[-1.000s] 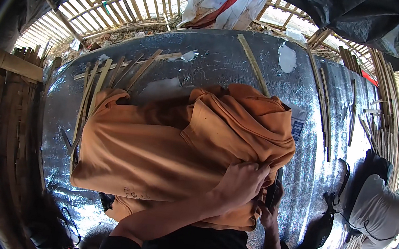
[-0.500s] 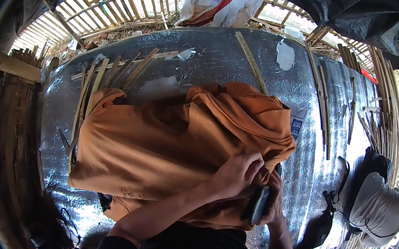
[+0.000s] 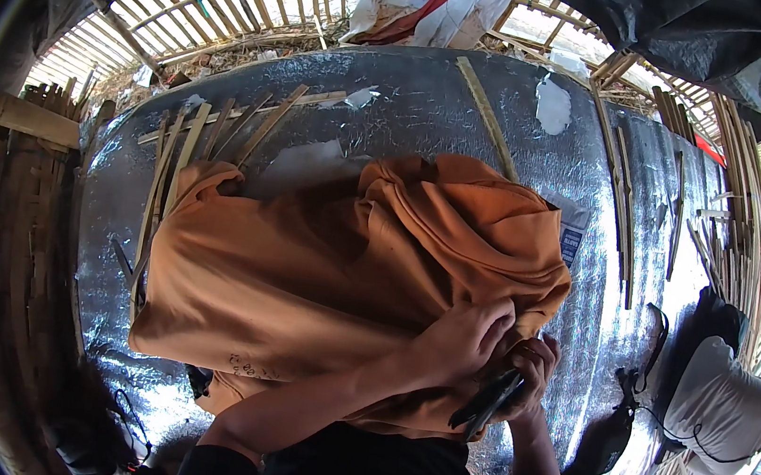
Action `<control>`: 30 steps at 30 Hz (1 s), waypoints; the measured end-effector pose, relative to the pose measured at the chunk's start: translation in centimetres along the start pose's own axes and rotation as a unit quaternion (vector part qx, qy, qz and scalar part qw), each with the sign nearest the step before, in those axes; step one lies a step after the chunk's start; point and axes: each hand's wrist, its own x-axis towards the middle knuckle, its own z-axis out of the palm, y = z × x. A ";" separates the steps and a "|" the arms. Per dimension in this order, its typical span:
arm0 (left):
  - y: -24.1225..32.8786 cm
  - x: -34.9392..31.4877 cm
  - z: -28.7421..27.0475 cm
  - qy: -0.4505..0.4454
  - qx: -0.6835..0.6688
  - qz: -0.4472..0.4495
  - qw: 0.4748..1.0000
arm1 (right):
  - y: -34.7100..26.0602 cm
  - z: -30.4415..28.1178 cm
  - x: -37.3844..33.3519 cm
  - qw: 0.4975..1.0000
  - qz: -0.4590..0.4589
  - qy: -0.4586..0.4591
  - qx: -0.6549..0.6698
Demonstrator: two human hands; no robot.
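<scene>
A large orange garment lies bunched across my lap and over a silvery foil sheet, folds heaped at its far right end. My left hand is closed at the garment's right side, fingers curled and pinching the fabric. Just beside it, my right hand is closed around a dark slim tool with two black arms spread slightly apart, pointing toward my body. Its exact kind cannot be made out. The fingertips of both hands are partly hidden, and small dark marks show on the garment's near edge.
Beneath the garment stretches the foil sheet, with bamboo strips lying on it. A white cloth-covered bundle with dark straps sits at right. Bamboo slats stand at left, and a bamboo fence runs along the back.
My right hand has turned the dark tool; it showed a broad flat side and now shows two slim arms apart. My left hand has shifted slightly right and stays closed on the garment.
</scene>
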 end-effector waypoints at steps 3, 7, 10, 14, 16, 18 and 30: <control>1.7 0.7 -0.1 0.028 0.025 0.019 0.999 | 0.4 0.0 -0.2 0.991 0.018 -0.084 0.100; 2.3 1.2 -0.3 0.043 -0.001 -0.010 0.999 | 0.1 -0.3 0.4 0.991 0.095 -0.080 0.040; 2.0 0.9 -0.4 0.051 -0.006 -0.006 0.999 | 0.3 -0.5 0.2 0.981 0.135 -0.136 -0.029; 2.4 0.3 -0.4 0.040 0.080 0.022 0.996 | 0.4 -1.1 0.9 0.960 0.190 -0.198 -0.045; 3.0 -0.2 -0.4 0.042 0.138 0.053 0.988 | 0.4 -0.7 1.2 0.953 0.230 -0.189 -0.047; 3.5 -1.2 0.1 0.013 0.221 0.076 0.972 | -0.2 -0.1 2.0 0.953 0.235 -0.174 -0.083; 4.2 -3.4 2.8 -0.034 0.429 0.163 0.888 | 1.8 -1.4 -1.2 0.943 0.287 -0.165 0.027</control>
